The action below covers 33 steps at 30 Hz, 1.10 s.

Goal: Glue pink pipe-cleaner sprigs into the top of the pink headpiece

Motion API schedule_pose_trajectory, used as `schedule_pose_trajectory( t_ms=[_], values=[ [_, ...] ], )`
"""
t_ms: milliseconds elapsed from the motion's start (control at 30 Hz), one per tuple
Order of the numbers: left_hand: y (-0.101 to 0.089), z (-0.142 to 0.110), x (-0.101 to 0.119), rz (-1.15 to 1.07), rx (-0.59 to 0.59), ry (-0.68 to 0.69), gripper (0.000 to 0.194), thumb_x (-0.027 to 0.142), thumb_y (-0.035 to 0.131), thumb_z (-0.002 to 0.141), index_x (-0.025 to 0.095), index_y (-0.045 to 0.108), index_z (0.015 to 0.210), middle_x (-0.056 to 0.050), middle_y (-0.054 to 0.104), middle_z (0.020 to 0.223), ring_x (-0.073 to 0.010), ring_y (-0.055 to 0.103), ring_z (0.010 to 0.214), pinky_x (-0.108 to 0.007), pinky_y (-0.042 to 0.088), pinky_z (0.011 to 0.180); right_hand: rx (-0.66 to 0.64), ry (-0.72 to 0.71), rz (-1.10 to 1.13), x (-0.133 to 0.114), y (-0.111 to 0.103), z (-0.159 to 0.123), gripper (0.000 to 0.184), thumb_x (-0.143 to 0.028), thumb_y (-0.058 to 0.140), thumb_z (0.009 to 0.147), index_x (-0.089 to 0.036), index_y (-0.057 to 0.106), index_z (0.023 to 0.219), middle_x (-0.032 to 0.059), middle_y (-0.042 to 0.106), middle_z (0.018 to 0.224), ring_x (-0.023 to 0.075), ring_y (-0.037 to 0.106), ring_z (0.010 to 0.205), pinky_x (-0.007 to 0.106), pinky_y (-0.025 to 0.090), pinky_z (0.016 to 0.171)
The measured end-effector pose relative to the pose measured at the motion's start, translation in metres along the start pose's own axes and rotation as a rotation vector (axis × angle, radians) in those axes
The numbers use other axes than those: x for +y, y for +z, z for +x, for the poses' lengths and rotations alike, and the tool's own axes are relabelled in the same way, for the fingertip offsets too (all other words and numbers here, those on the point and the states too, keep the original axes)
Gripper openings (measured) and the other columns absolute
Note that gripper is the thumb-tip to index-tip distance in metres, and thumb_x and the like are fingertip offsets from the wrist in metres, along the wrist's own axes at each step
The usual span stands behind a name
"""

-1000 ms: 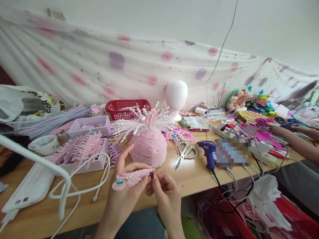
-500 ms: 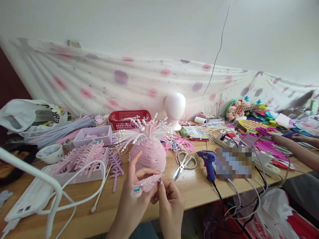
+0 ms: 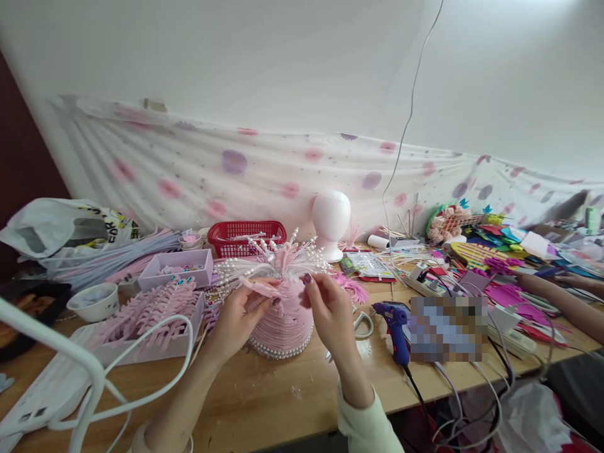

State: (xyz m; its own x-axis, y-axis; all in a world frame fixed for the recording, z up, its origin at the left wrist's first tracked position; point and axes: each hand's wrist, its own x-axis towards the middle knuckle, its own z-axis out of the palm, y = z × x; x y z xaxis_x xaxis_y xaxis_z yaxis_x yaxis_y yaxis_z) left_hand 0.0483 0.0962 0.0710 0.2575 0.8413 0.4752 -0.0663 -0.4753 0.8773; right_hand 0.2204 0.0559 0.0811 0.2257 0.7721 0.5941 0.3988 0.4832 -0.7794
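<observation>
A pink dome-shaped headpiece (image 3: 285, 318) with a pearl rim and pearl-tipped sprays on top stands on the wooden table (image 3: 264, 396). My left hand (image 3: 238, 318) holds a pink feather-like piece (image 3: 259, 287) against the dome's upper left side. My right hand (image 3: 330, 308) is at the dome's upper right, its fingers pinched near the sprays; what they grip is too small to make out.
A tray of pink feather pieces (image 3: 151, 308), a lilac box (image 3: 177, 267), a red basket (image 3: 245, 234), a white bowl (image 3: 92, 301) and a foam head (image 3: 331, 217) surround the dome. Scissors (image 3: 361, 321) and a blue glue gun (image 3: 394, 318) lie to the right. Another person's arm (image 3: 561, 296) reaches in at right.
Both hands rose from the table's near edge to the dome, carrying the pink feather piece up to its top. The camera tilted up.
</observation>
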Motion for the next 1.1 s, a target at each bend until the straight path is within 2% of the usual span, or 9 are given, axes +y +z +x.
schedule_pose_trajectory(
  t_ms=[100, 200, 333, 433, 567, 700, 867, 1100],
  values=[
    [-0.005, 0.013, -0.012, 0.122, -0.006, 0.1, 0.008, 0.025, 0.067, 0.081, 0.022, 0.073, 0.084, -0.009, 0.073, 0.114, -0.0258, 0.065, 0.111, -0.044, 0.046, 0.104, -0.067, -0.197, -0.048, 0.008, 0.011, 0.039, 0.017, -0.025, 0.05, 0.094, -0.021, 0.064, 0.103, 0.0062, 0.072, 0.096, 0.0183, 0.069, 0.086, 0.029, 0.054, 0.073],
    [-0.007, 0.031, -0.02, 0.194, 0.029, 0.139, 0.01, 0.024, 0.065, 0.08, 0.023, 0.074, 0.084, -0.007, 0.075, 0.107, -0.0255, 0.067, 0.106, -0.044, 0.049, 0.1, -0.012, -0.352, -0.158, 0.024, 0.026, 0.057, 0.021, -0.016, 0.047, 0.091, -0.02, 0.064, 0.103, 0.0088, 0.069, 0.103, 0.0212, 0.066, 0.096, 0.035, 0.054, 0.082],
    [-0.009, 0.055, -0.025, 0.239, 0.064, 0.117, 0.013, 0.025, 0.066, 0.075, 0.021, 0.072, 0.085, -0.007, 0.076, 0.095, -0.0251, 0.07, 0.093, -0.041, 0.054, 0.088, 0.043, -0.435, -0.236, 0.045, 0.036, 0.059, 0.028, -0.009, 0.043, 0.09, -0.021, 0.061, 0.108, 0.0105, 0.064, 0.109, 0.0227, 0.062, 0.103, 0.039, 0.053, 0.088],
    [-0.01, 0.064, -0.032, 0.241, 0.131, 0.054, 0.014, 0.029, 0.067, 0.074, 0.019, 0.07, 0.083, -0.008, 0.077, 0.088, -0.0257, 0.072, 0.085, -0.039, 0.055, 0.082, 0.066, -0.427, -0.263, 0.054, 0.038, 0.056, 0.029, -0.011, 0.047, 0.09, -0.021, 0.056, 0.116, 0.0122, 0.06, 0.115, 0.0242, 0.058, 0.109, 0.042, 0.052, 0.091],
    [-0.008, 0.065, -0.039, 0.373, 0.205, 0.034, 0.014, 0.033, 0.068, 0.074, 0.019, 0.066, 0.075, -0.008, 0.076, 0.078, -0.0264, 0.072, 0.076, -0.036, 0.055, 0.073, 0.125, -0.371, -0.241, 0.061, 0.041, 0.054, 0.034, -0.016, 0.056, 0.088, -0.02, 0.049, 0.122, 0.0147, 0.055, 0.122, 0.0256, 0.056, 0.112, 0.042, 0.053, 0.087],
    [-0.008, 0.066, -0.036, 0.412, 0.218, 0.028, 0.014, 0.032, 0.07, 0.072, 0.02, 0.063, 0.068, -0.006, 0.075, 0.071, -0.0244, 0.071, 0.069, -0.032, 0.053, 0.065, 0.149, -0.312, -0.259, 0.066, 0.043, 0.052, 0.026, -0.019, 0.053, 0.092, -0.019, 0.051, 0.118, 0.0114, 0.061, 0.11, 0.0233, 0.06, 0.099, 0.041, 0.052, 0.084],
    [-0.012, 0.068, -0.036, 0.337, 0.201, -0.023, 0.017, 0.033, 0.071, 0.07, 0.017, 0.069, 0.074, -0.008, 0.078, 0.076, -0.0272, 0.073, 0.075, -0.034, 0.054, 0.069, 0.143, -0.269, -0.285, 0.069, 0.042, 0.052, 0.022, -0.016, 0.048, 0.091, -0.019, 0.053, 0.112, 0.0099, 0.064, 0.103, 0.0221, 0.061, 0.092, 0.038, 0.05, 0.081],
    [-0.011, 0.067, -0.049, 0.327, 0.245, -0.016, 0.018, 0.034, 0.07, 0.071, 0.017, 0.071, 0.076, -0.008, 0.079, 0.08, -0.0263, 0.074, 0.076, -0.033, 0.055, 0.068, 0.142, -0.24, -0.288, 0.069, 0.043, 0.051, 0.022, -0.018, 0.049, 0.09, -0.018, 0.052, 0.112, 0.0091, 0.063, 0.1, 0.0221, 0.061, 0.088, 0.038, 0.05, 0.078]
  ],
)
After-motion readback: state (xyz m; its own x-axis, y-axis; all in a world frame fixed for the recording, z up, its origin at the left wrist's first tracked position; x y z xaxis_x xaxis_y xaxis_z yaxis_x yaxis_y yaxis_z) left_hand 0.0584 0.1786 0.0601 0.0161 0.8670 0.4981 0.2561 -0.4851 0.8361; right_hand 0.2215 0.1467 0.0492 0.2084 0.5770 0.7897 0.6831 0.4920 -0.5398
